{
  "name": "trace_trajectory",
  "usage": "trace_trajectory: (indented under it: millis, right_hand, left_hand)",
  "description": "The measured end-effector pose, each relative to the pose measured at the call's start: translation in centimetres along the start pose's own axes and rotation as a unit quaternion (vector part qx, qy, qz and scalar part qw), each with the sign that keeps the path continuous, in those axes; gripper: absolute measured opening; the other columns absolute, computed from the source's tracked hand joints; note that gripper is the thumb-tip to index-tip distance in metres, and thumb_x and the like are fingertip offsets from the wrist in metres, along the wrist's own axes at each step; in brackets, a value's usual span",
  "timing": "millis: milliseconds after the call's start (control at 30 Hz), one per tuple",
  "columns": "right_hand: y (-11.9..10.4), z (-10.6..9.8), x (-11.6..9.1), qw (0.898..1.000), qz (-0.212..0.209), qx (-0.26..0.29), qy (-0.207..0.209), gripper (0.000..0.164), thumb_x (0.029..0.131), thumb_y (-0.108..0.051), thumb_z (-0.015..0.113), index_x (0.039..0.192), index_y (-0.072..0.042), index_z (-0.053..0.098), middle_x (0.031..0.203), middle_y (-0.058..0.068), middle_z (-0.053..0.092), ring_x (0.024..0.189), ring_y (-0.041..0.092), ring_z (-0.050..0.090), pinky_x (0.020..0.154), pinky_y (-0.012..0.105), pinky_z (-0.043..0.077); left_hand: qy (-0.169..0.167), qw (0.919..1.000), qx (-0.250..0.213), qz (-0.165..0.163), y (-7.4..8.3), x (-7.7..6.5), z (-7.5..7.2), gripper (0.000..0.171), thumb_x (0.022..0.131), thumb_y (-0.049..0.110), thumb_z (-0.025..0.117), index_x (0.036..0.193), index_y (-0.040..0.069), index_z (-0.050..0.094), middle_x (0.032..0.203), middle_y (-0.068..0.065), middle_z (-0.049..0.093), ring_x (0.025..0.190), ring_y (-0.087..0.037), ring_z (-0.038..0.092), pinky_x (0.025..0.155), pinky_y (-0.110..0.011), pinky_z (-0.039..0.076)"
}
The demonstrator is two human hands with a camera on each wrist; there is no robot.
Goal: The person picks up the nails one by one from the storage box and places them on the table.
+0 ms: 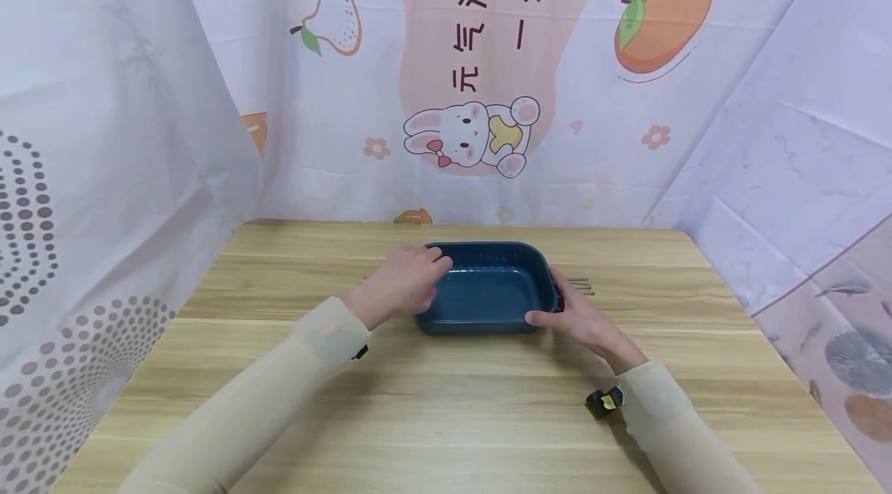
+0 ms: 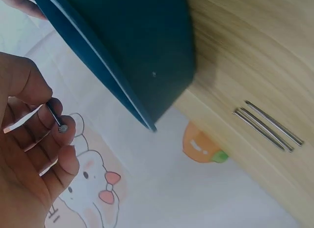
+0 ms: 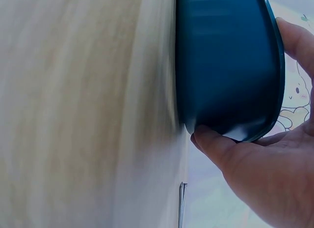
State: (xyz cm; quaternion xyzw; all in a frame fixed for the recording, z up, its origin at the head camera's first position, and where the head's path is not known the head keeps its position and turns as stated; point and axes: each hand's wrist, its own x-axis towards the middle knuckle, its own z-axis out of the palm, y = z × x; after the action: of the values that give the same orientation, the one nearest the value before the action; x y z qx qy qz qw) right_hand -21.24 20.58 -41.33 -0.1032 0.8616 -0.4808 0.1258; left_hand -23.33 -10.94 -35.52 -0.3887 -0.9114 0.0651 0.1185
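A dark blue rectangular plastic bin (image 1: 481, 328) sits on the table, its open top facing up. My left hand (image 1: 409, 279) is over the bin's left rim. In the left wrist view, it pinches a metal nail (image 2: 56, 117) between thumb and fingers, with the nail's head sticking out. At the bin's other end, my right hand (image 1: 577, 314) grips the right side, thumb at the near rim and fingers round the end wall. The right wrist view shows this hand's fingertips low on the bin's outside.
Three loose nails (image 2: 274, 122) lie on the wooden table (image 1: 446, 409) to the bin's left. More nails (image 1: 580, 280) lie to its right, just past my right hand. A printed cloth (image 1: 334, 169) hangs behind the table's far edge.
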Motion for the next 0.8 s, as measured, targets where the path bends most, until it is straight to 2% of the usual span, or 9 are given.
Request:
trace_trajectory:
  millis: [133, 367, 567, 800]
  right_hand:
    - [0.1, 0.0, 0.0, 1.0, 0.0, -0.002, 0.003, 0.103, 0.084, -0.032, 0.074, 0.153, -0.007, 0.002, 0.157, 0.02, 0.007, 0.141, 0.039, 0.013, 0.11, 0.06, 0.018]
    - [0.0, 0.0, 0.0, 1.0, -0.001, 0.008, 0.005, 0.104, 0.082, -0.032, 0.075, 0.153, -0.007, 0.003, 0.157, 0.021, 0.009, 0.14, 0.039, 0.017, 0.109, 0.059, 0.019]
    - [0.1, 0.0, -0.1, 1.0, -0.003, 0.014, 0.003, 0.103, 0.083, -0.03, 0.075, 0.153, -0.008, 0.003, 0.157, 0.02, 0.009, 0.14, 0.039, 0.017, 0.109, 0.059, 0.019]
    - [0.1, 0.1, -0.1, 1.0, -0.009, 0.027, -0.001, 0.102, 0.083, -0.029, 0.075, 0.154, -0.009, 0.003, 0.156, 0.02, 0.01, 0.138, 0.039, 0.02, 0.109, 0.059, 0.021]
  left_hand:
    - [0.012, 0.9998, -0.011, -0.007, -0.5, -0.9, 0.0, 0.018, 0.085, 0.014, 0.064, 0.103, 0.011, 0.062, 0.088, -0.001, 0.059, 0.076, -0.017, 0.054, 0.07, -0.031, 0.05]
    - [0.032, 0.9994, 0.002, -0.012, -1.3, -2.5, 0.1, 0.012, 0.083, 0.01, 0.063, 0.095, 0.01, 0.061, 0.081, -0.002, 0.056, 0.071, -0.018, 0.055, 0.069, -0.036, 0.05]
    - [0.057, 0.998, -0.005, -0.024, -1.8, -4.0, 0.5, 0.015, 0.079, 0.005, 0.061, 0.094, 0.009, 0.061, 0.083, -0.003, 0.059, 0.074, -0.021, 0.058, 0.069, -0.039, 0.05]
    - [0.047, 0.9971, -0.025, -0.054, -2.5, -5.6, 1.0, 0.017, 0.078, 0.003, 0.059, 0.094, 0.009, 0.062, 0.086, -0.001, 0.06, 0.076, -0.02, 0.059, 0.068, -0.037, 0.049]
